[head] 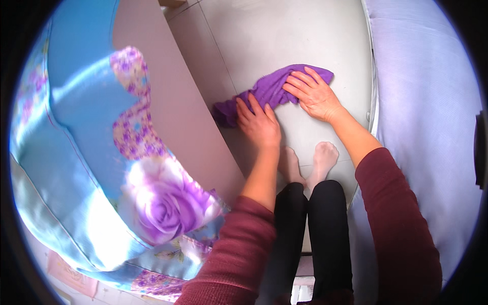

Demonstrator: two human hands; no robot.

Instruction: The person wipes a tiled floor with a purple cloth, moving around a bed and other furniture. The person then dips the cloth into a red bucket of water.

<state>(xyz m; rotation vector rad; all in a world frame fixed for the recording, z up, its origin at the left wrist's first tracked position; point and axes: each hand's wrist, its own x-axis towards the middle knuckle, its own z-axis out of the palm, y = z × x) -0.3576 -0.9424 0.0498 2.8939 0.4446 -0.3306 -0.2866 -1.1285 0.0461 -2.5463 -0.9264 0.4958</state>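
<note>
A crumpled purple cloth (272, 85) lies stretched across the pale tiled floor (282, 34). My left hand (261, 124) presses on its nearer left part, fingers spread over the folds. Further right, my right hand (314, 95) rests flat on the cloth near its right end, fingertips on top of the fabric. Neither hand closes around the cloth. The cloth's far left end is dark and bunched, close to the side of a piece of furniture. What lies under the palms is hidden.
On the left stands a brownish-pink furniture panel (183, 114), partly covered by a blue satiny cover (87, 126) with purple flowers. A pale lavender fabric (423, 95) hangs along the right side. My two feet (324, 156) are on the floor below my hands.
</note>
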